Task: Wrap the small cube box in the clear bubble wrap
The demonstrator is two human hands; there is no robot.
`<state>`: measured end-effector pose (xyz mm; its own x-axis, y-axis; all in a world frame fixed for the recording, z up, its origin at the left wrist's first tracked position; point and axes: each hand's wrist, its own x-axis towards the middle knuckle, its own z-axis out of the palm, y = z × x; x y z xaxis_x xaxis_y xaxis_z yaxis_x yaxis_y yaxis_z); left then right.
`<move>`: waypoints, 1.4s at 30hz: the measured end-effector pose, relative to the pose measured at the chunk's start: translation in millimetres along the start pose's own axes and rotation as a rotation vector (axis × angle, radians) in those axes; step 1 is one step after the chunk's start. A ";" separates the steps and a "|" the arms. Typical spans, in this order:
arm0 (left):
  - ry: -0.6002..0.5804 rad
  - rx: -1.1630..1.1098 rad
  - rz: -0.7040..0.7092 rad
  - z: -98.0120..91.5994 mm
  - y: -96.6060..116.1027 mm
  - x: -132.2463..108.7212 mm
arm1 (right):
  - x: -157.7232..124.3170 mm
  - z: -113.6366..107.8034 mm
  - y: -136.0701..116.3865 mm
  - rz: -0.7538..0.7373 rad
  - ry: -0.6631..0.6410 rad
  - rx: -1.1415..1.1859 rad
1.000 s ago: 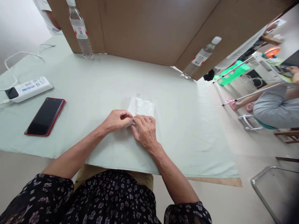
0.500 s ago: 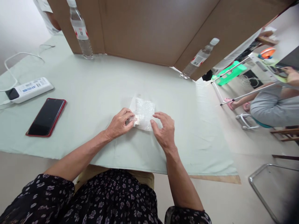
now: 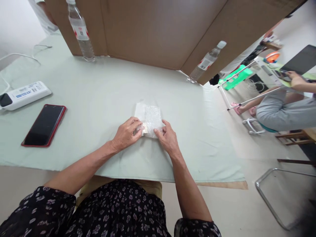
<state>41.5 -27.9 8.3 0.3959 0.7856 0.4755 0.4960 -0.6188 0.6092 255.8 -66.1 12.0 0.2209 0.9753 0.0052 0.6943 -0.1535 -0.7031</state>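
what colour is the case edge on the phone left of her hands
Red, around the black screen of the phone; the head view shows it clearly.
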 end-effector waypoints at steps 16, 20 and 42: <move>-0.060 0.020 0.019 1.9 -4.7 2.2 | -6.2 25.5 -36.4 -0.198 0.080 0.275; -0.084 -0.005 -0.011 2.0 -4.6 3.4 | -7.6 32.4 -41.3 -0.253 0.088 0.186; -0.081 -0.323 -0.277 -4.5 6.1 7.4 | -8.1 15.7 -41.9 -0.460 -0.175 -0.021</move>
<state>43.9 -25.8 18.4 0.3478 0.9108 0.2223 0.3304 -0.3409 0.8801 214.2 -65.1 30.3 -0.2293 0.9544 0.1914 0.7066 0.2984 -0.6416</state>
